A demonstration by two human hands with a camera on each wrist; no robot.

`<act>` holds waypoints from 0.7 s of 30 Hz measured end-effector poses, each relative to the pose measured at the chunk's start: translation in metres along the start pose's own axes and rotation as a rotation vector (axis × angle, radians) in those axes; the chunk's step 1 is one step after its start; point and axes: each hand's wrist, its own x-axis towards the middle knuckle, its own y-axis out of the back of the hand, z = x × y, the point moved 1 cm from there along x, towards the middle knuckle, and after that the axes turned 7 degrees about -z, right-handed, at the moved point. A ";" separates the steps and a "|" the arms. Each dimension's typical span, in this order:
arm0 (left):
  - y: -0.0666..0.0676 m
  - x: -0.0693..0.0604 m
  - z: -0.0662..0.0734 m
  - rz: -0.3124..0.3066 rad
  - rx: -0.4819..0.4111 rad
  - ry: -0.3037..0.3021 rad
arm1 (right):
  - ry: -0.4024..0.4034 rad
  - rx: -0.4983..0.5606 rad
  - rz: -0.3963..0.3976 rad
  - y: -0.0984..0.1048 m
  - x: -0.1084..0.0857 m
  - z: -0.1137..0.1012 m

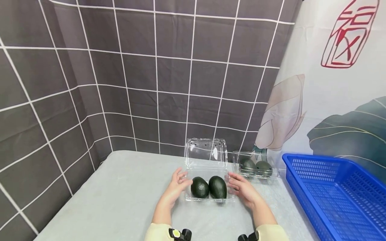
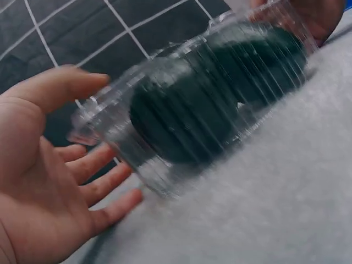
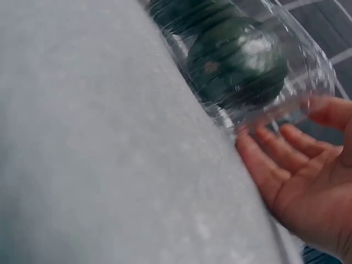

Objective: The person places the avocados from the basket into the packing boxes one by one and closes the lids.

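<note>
A clear plastic clamshell box (image 1: pixel 208 199) stands on the table with its lid (image 1: pixel 206 154) raised at the back. Two dark green avocados (image 1: pixel 199 187) (image 3: pixel 237 63) lie side by side in it. My left hand (image 1: pixel 175 189) is at the box's left side, thumb above and fingers spread; in the left wrist view its fingertips (image 2: pixel 129 199) reach the box's end wall. On the opposite side, my right hand (image 1: pixel 245 190) has its fingers extended against the box wall, as the right wrist view shows. Neither hand is curled round the box.
A second clear box (image 1: pixel 273 173) with dark green avocados sits behind my right hand. At the right stands a blue plastic basket (image 1: pixel 301 197). The pale cloth-covered table (image 1: pixel 120 201) meets a grey gridded curtain (image 1: pixel 135 67) at the back.
</note>
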 end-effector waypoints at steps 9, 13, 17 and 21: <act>-0.007 0.011 -0.003 0.076 -0.191 -0.043 | 0.122 0.141 -0.180 0.007 0.002 0.010; -0.005 0.014 -0.007 0.071 -0.238 -0.095 | 0.120 0.164 -0.179 0.005 0.001 0.009; -0.004 0.014 -0.010 0.076 -0.228 -0.119 | 0.137 0.170 -0.197 0.006 0.001 0.009; -0.004 0.013 -0.008 0.097 -0.197 -0.126 | 0.144 0.172 -0.194 0.006 0.001 0.010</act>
